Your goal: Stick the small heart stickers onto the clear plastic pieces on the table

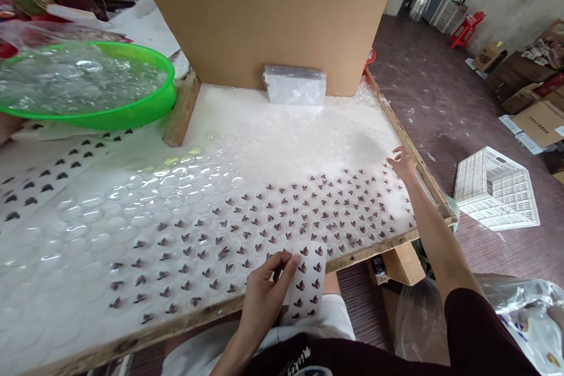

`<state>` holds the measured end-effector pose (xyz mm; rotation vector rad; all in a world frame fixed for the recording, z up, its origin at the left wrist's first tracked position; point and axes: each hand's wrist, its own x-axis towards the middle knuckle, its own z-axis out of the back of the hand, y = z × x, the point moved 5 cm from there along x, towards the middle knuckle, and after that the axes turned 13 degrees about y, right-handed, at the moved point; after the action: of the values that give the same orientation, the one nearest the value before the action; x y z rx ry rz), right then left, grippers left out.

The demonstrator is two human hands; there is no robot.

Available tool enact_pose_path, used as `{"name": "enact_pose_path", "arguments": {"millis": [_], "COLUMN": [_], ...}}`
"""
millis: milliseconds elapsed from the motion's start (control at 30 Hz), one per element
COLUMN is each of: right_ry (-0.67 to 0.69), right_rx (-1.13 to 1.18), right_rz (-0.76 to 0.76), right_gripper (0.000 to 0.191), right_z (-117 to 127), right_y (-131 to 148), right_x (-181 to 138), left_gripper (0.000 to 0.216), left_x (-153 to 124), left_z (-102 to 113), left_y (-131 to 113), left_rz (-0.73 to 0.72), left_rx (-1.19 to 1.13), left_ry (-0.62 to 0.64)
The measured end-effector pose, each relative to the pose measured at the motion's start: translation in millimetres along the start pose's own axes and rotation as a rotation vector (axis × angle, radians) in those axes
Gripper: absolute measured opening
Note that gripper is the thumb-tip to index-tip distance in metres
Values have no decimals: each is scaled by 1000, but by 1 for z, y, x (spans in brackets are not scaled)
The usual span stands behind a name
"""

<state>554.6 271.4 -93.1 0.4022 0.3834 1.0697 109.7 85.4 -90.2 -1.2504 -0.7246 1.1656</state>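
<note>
My left hand (263, 295) is closed on a small white sticker sheet (308, 282) printed with dark butterfly-like pictures, held at the near edge of the board. My right hand (402, 162) reaches out to the far right of the wooden-framed white board (282, 129), fingers curled over the clear domes there; I cannot make out anything in them. Rows of clear glass domes with stickers under them (304, 211) cover the board's near right part. Bare clear domes (132, 211) lie to the left.
A green basin (145, 107) full of clear domes sits at the back left. A large cardboard box (268, 12) stands behind the board with a wrapped packet (294, 84) at its foot. A white plastic crate (497, 188) lies on the floor at right. More sticker sheets (48, 170) lie left.
</note>
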Motion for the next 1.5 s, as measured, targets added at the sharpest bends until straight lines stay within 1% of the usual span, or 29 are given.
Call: {"name": "enact_pose_path", "arguments": {"millis": [67,133,200,300,433,600,700,733,800,833,933,1033,1100,1167,1267,1300,1367,1433,1500], "right_ry": [-5,23,81,153,192,164,134,134,127,114,71,128,173,204,189,162,115,130,201], "right_rx": [47,75,99,94,24,-88,-135,-146,-169,-180,-223,-330,-387,-386,-309,-276,-222,-197,-203], "right_rz": [-23,-48,-76,-120,-178,-234,-216,-198,-144,-108,59,284,373,399,431,447,482,516,552], "right_gripper": [17,13,13,16,23,18,26,25,18,18,36,58,65,65,61,61,63,65,68], "right_z": [6,7,3,-6,-13,-9,-1,0,-1,-4,-22,-51,-63,-63,-48,-42,-37,-45,-63], "right_y": [-6,-10,-13,-14,-13,-11,-12,-13,-12,-11,-5,-6,-17,-31,-42,-40,-26,-5,19], "right_x": [6,14,20,27,29,29,24,21,11,4,-22,-53,-74,-90,-108,-112,-117,-117,-115], "left_gripper": [33,34,35,35,34,35,35,35,34,34,33,33,33,34,33,33,33,33,32], "left_x": [0,1,2,3,2,2,2,1,1,1,0,-2,-3,-5,-6,-6,-6,-6,-7], "left_z": [-1,-1,-2,-2,-1,0,2,2,3,3,4,5,6,8,8,7,4,1,-1], "left_y": [0,0,-1,0,3,4,0,-1,-2,-2,0,2,3,4,4,3,1,-1,-4], "left_rz": [-3,-4,-6,-4,8,12,2,-4,-12,-15,-23,-27,-25,-23,-21,-22,-26,-34,-42], "left_rx": [1,7,14,19,38,44,39,38,35,34,27,18,12,10,0,-9,-27,-30,-25], "left_ry": [2,5,7,11,8,17,15,14,11,7,-2,-5,-9,-15,-21,-19,-10,1,3]}}
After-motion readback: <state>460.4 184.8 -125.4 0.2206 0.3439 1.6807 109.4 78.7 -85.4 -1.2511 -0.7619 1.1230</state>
